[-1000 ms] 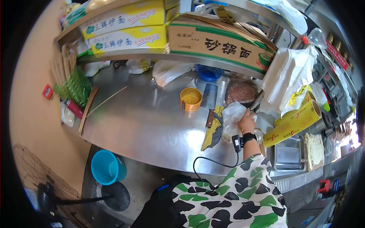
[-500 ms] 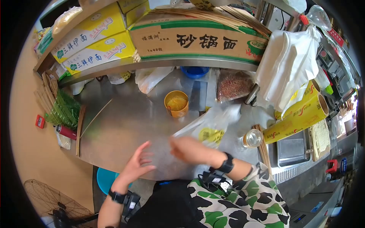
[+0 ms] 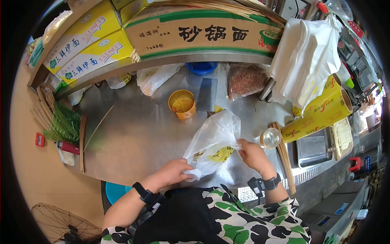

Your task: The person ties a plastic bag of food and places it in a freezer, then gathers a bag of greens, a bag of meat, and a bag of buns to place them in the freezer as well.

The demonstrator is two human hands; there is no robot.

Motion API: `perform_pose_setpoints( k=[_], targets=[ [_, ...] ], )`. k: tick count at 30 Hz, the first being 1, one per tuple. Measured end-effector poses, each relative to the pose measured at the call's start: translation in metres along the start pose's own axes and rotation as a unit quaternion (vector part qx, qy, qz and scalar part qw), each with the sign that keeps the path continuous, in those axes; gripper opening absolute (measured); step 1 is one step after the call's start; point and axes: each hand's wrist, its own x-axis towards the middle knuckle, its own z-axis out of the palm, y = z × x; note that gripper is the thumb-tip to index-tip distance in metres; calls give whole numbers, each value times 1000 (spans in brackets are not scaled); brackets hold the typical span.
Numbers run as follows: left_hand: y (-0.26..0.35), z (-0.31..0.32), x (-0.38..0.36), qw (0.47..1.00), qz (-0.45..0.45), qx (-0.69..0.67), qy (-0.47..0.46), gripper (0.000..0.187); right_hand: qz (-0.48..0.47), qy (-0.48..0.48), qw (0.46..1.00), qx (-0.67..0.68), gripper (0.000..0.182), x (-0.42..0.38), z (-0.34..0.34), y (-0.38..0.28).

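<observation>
A white translucent plastic bag [image 3: 215, 132] with a yellow print is spread between my hands over the steel table. My left hand [image 3: 175, 171] pinches its lower left edge. At the bag's right edge, my right hand [image 3: 254, 155] grips the plastic between thumb and fingers. Something small and brownish shows through the bag near its left side, too unclear to name. Behind the bag stands an orange cup [image 3: 182, 104] with yellowish contents. A clear glass [image 3: 270, 138] of liquid is just right of my right hand.
Wooden skewers [image 3: 284, 156] lie right of the glass, near a yellow roll [image 3: 317, 118] and a metal tray [image 3: 313, 149]. Green packaging [image 3: 67, 122] and a red can [image 3: 68, 147] are at the left. A shelf with cartons [image 3: 203, 34] spans the back.
Both hands, empty-looking and raised before, have come down to the bag and taken hold of its two sides. The bag has been drawn closer and opened out. The view has shifted slightly.
</observation>
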Motion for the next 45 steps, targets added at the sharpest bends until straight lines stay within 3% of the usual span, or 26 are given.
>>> perform_pose_setpoints(
  k=[2, 4, 5, 6, 8, 10, 11, 14, 16, 18, 20, 21, 24, 25, 27, 28, 31, 34, 35, 36, 38, 39, 42, 43, 44, 45],
  targets=[
    [-7, -4, -6, 998, 25, -51, 42, 19, -44, 22, 981, 186, 34, 4, -16, -4],
    [-4, -26, -15, 965, 58, -179, 185, 14, -85, 69, 925, 364, 21, 15, -44, -21],
    [12, -47, -26, 937, 30, -266, 226, 16, -106, 105, 884, 443, 16, 26, -63, -36],
    [33, -70, -38, 899, 2, -349, 266, 19, -127, 103, 883, 440, 15, 29, -89, -55],
    [52, -102, -58, 907, 82, -218, 351, 34, -191, 91, 862, 461, 14, 30, -128, -92],
    [86, -112, -74, 818, 114, -412, 385, 42, -275, 63, 816, 504, 14, 31, -145, -123],
    [94, -114, -81, 757, 128, -502, 398, 46, -277, 55, 826, 487, 14, 31, -147, -134],
    [73, -120, -110, 806, 222, -489, 249, 50, -268, -14, 845, 462, 12, 40, -133, -157],
    [53, -105, -116, 756, 176, -571, 266, 44, -266, -104, 830, 480, 9, 63, -92, -155],
    [40, -87, -114, 700, 121, -625, 324, 38, -275, -77, 875, 391, 10, 78, -41, -147],
    [35, -67, -103, 637, 50, -647, 415, 34, -324, -85, 861, 383, 13, 70, -14, -151],
    [23, -61, -105, 630, 84, -665, 392, 36, -347, -87, 853, 382, 14, 68, -8, -158],
    [28, -49, -100, 658, 23, -625, 419, 49, -470, -102, 818, 316, 13, 56, -20, -189],
    [24, -43, -100, 702, 30, -593, 393, 65, -499, -115, 801, 309, 13, 52, -22, -199],
    [49, -42, -86, 868, -9, -300, 395, 59, -562, -139, 762, 290, 13, 51, -25, -221],
    [58, -41, -80, 914, -27, -138, 380, 56, -579, -133, 754, 279, 15, 49, -21, -228],
    [54, -39, -78, 928, -17, -99, 358, 47, -606, -131, 743, 250, 27, 39, -16, -242],
    [41, -31, -84, 939, -14, -58, 340, 39, -624, 106, 720, 286, 24, 50, -21, -239],
    [22, -26, -91, 939, -44, -114, 322, 29, -600, 57, 754, 259, 22, 56, -14, -230],
    [22, -31, -95, 903, -74, -273, 323, 31, -576, 8, 785, 229, 21, 67, -2, -214],
    [28, -46, -101, 760, -121, -564, 299, 34, -527, -75, 815, 229, 17, 69, 3, -202],
    [36, -51, -99, 729, -117, -600, 308, 39, -503, -109, 817, 261, 15, 66, 1, -201],
    [31, -50, -103, 732, -102, -622, 259, 31, -445, -172, 790, 385, 18, 67, 6, -201],
    [38, -48, -103, 753, -95, -591, 273, 19, -425, -180, 775, 432, 20, 68, 12, -204],
    [42, -49, -102, 810, -88, -517, 263, 16, -403, -188, 757, 478, 22, 70, 19, -207],
    [44, -51, -103, 859, -81, -438, 251, 14, -369, -287, 725, 506, 29, 74, 25, -209]
  ],
)
